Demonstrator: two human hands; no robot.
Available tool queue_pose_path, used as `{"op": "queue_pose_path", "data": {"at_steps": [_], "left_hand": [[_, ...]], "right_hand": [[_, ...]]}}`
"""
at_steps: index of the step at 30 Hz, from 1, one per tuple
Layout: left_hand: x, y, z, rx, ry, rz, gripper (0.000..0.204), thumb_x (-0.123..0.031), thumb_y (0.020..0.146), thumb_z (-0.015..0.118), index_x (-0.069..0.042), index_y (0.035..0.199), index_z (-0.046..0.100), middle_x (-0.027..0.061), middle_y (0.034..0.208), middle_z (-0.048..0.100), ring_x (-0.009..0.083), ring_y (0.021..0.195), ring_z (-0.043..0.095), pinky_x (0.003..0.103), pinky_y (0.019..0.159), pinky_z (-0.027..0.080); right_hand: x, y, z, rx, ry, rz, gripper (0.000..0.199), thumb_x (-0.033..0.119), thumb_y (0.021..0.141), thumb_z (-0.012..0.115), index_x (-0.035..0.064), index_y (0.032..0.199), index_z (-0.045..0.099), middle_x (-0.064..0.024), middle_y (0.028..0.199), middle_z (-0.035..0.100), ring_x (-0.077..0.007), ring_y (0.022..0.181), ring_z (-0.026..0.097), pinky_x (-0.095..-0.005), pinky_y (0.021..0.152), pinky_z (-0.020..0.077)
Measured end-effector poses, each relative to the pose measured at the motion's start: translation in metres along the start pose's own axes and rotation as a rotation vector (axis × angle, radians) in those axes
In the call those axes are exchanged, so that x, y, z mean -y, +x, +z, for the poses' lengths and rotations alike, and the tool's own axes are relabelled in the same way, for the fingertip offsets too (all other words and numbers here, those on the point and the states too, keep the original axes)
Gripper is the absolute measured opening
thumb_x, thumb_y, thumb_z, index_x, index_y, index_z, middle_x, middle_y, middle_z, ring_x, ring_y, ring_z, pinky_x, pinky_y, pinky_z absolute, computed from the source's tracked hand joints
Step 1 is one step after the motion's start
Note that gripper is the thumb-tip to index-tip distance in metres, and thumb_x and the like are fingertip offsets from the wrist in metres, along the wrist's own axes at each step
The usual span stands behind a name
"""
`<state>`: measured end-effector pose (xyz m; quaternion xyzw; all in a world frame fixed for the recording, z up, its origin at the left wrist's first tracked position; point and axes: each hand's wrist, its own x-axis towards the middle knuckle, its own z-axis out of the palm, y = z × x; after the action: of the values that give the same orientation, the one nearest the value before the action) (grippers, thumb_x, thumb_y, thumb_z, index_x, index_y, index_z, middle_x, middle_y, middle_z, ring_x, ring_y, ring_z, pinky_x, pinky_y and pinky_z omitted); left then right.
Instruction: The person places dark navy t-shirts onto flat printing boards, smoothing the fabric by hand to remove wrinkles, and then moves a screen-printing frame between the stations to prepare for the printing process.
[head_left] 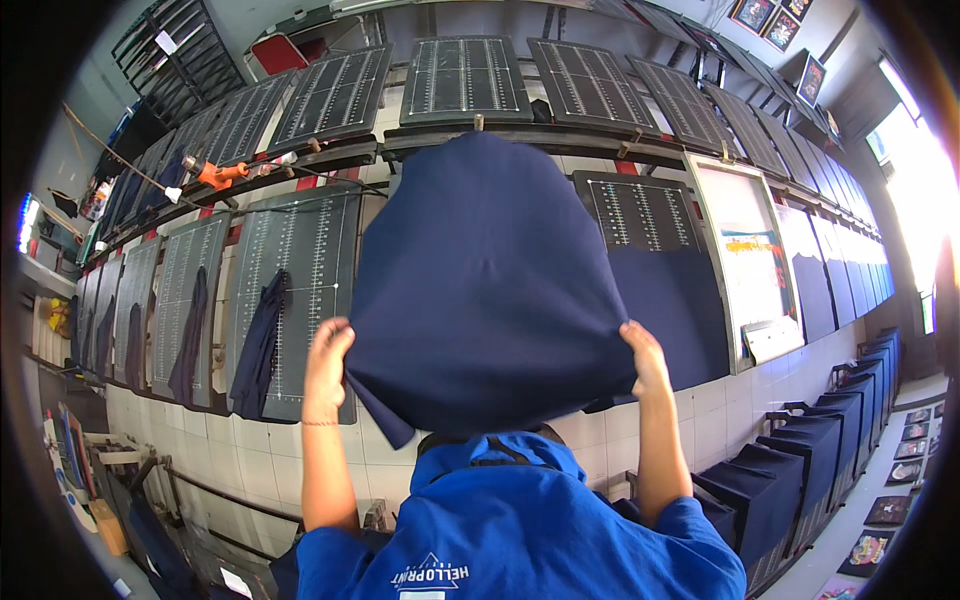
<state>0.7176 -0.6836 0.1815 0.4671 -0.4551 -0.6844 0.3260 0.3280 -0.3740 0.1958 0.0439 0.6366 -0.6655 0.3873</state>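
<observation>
Spread out in front of me is a wide navy cloth panel (pixel 485 260), its far edge rounded and reaching up to the rail between the two rows of boards. My left hand (pixel 331 350) pinches its near left edge, where a corner hangs down. Its near right edge is gripped by my right hand (pixel 646 357), fingers closed. The cloth sags a little between the two hands and hides whatever board lies beneath it. Beside my left hand is a dark ruled board (pixel 310 250) with a crumpled navy cloth (pixel 262 345) on it.
To the right, a ruled board (pixel 640 210) is partly covered by navy cloth, and a framed printing screen (pixel 745 255) stands beside it. An orange heat gun (pixel 213 172) rests on the left rail. Cloth-draped racks (pixel 755 490) line the lower right.
</observation>
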Motion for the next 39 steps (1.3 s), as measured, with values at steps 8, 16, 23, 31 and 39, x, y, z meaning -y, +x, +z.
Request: {"op": "queue_pose_path", "data": {"at_steps": [8, 16, 23, 31, 39], "left_hand": [[0.149, -0.059, -0.084, 0.054, 0.274, -0.251, 0.013, -0.012, 0.094, 0.068, -0.001, 0.087, 0.064, -0.0001, 0.083, 0.063, 0.0098, 0.076, 0.057, 0.028, 0.070, 0.047], [0.244, -0.101, -0.141, 0.122, 0.730, -0.275, 0.023, -0.017, 0.079, 0.073, 0.002, 0.079, 0.060, 0.0102, 0.072, 0.064, 0.0200, 0.069, 0.060, 0.038, 0.065, 0.048], [0.304, -0.135, -0.142, 0.091, 0.944, -0.464, 0.026, -0.020, 0.077, 0.076, 0.001, 0.082, 0.062, 0.0162, 0.078, 0.067, 0.0278, 0.076, 0.064, 0.039, 0.072, 0.050], [0.362, -0.158, -0.157, -0.014, 1.073, -0.608, 0.026, -0.024, 0.081, 0.072, 0.000, 0.081, 0.065, 0.0220, 0.086, 0.069, 0.0379, 0.080, 0.067, 0.045, 0.076, 0.052], [0.328, -0.119, -0.132, 0.128, 1.242, -0.434, 0.043, -0.027, 0.085, 0.065, 0.005, 0.114, 0.067, 0.0283, 0.109, 0.069, 0.0441, 0.107, 0.065, 0.049, 0.096, 0.051]], "right_hand": [[-0.155, 0.005, -0.101, 0.128, -0.153, 0.197, 0.014, 0.011, 0.096, 0.066, 0.0058, 0.108, 0.062, -0.0026, 0.099, 0.070, -0.0119, 0.088, 0.068, -0.0313, 0.076, 0.0552], [-0.200, -0.015, -0.153, 0.053, -0.823, 0.218, 0.016, 0.019, 0.085, 0.073, 0.0030, 0.085, 0.069, -0.0004, 0.074, 0.060, -0.0136, 0.069, 0.055, -0.0331, 0.065, 0.0437], [-0.265, -0.027, -0.198, 0.019, -0.885, 0.347, 0.012, 0.016, 0.083, 0.073, 0.0047, 0.084, 0.070, 0.0001, 0.067, 0.058, -0.0119, 0.065, 0.052, -0.0321, 0.061, 0.0419], [-0.292, -0.030, -0.202, 0.037, -1.098, 0.398, 0.019, 0.022, 0.083, 0.076, 0.0053, 0.076, 0.070, -0.0026, 0.065, 0.060, -0.0135, 0.065, 0.054, -0.0333, 0.063, 0.0441], [-0.271, 0.013, -0.190, 0.139, -1.337, 0.323, 0.043, 0.024, 0.092, 0.061, 0.0033, 0.129, 0.067, -0.0223, 0.129, 0.066, -0.0340, 0.121, 0.063, -0.0411, 0.102, 0.0489]]}}
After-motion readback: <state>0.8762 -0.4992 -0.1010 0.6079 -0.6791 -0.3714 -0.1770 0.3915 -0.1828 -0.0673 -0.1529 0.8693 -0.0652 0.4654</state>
